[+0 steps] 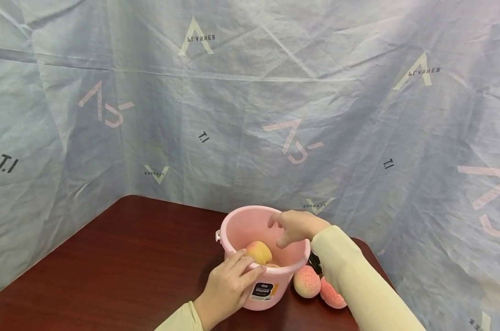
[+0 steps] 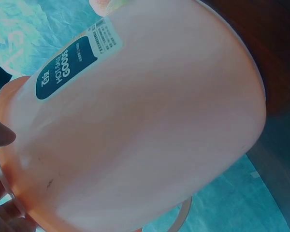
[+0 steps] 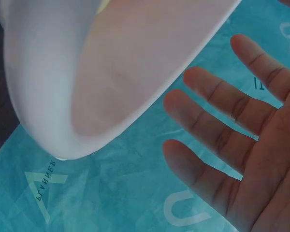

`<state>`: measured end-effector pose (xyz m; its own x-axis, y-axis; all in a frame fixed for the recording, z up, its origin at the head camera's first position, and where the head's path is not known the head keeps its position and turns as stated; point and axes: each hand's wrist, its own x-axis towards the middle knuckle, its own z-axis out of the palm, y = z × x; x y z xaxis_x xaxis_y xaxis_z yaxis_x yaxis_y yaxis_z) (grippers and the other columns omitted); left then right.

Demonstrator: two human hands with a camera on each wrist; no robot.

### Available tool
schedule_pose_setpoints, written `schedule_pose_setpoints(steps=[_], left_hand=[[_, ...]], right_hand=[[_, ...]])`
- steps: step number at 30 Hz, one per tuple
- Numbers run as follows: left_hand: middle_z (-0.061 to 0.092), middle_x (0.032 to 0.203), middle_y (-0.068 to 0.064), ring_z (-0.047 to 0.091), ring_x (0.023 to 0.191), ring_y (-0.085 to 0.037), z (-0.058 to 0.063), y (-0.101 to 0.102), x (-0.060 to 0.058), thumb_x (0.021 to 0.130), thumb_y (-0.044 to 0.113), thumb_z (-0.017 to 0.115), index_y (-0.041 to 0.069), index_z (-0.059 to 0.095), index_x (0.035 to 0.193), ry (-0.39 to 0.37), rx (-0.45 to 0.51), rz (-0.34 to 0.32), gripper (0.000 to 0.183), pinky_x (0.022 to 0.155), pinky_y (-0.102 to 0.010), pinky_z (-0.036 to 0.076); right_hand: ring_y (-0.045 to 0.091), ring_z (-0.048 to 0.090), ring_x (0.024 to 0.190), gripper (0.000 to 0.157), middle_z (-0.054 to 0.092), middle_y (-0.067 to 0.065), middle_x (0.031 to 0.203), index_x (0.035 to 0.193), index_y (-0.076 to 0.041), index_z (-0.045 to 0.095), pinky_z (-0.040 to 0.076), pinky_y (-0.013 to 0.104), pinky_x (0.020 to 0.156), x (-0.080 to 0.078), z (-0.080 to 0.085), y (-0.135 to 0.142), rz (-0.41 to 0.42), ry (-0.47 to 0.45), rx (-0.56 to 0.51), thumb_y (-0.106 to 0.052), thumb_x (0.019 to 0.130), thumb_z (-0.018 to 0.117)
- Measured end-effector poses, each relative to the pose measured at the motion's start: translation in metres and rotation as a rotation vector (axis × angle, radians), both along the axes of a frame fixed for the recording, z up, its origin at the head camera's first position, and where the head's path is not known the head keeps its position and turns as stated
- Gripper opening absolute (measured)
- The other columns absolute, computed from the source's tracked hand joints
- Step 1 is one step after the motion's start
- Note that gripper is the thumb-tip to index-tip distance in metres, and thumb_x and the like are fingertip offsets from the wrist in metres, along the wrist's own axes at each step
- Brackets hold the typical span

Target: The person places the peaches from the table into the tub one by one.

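Observation:
A pink bucket (image 1: 270,287) with a label stands upright near the table's right side. My left hand (image 1: 229,280) grips its near rim, with the thumb (image 2: 1,134) on the outer wall and the other fingers over the edge. Inside the bucket, close to those fingers, sits a yellow peach (image 1: 259,253); part of another piece lies below it. Over the bucket's right side hovers my right hand (image 1: 297,226), its fingers (image 3: 198,121) spread and holding nothing. Two pinkish peaches, one nearer the bucket (image 1: 307,281) and one (image 1: 332,294) partly behind my right sleeve, lie on the table.
The dark red-brown table (image 1: 121,266) extends to the left of the bucket. A wrinkled grey printed cloth (image 1: 241,115) hangs behind and along both sides. Some small black object (image 1: 314,263) shows beside my right wrist.

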<state>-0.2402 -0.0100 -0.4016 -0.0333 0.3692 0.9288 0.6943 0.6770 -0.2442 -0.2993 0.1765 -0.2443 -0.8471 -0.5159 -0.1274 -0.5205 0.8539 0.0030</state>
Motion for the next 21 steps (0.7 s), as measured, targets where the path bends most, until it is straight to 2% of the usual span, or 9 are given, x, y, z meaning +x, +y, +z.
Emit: schedule_pose_setpoints(steps=[5,21], left_hand=[[0.064,0.096,-0.003,0.064,0.096,-0.023,-0.001,0.001,0.0,0.101,0.021,0.037,0.021,0.072,0.097,0.001,-0.002,0.004,0.036,0.076,-0.031,0.056],[0.064,0.096,-0.003,0.063,0.096,-0.023,-0.004,0.003,-0.003,0.101,0.02,0.036,0.02,0.072,0.099,0.018,0.007,0.013,0.036,0.078,-0.033,0.055]], right_hand=[[0.025,0.063,0.1,0.044,0.067,0.008,0.107,0.115,-0.016,0.064,0.051,0.044,0.082,0.001,-0.001,0.003,-0.005,-0.009,-0.009,-0.017,0.072,0.074],[0.022,0.059,0.089,0.042,0.064,0.009,0.104,0.113,-0.013,0.064,0.051,0.042,0.076,0.005,-0.007,0.024,-0.005,0.015,-0.027,-0.017,0.072,0.071]])
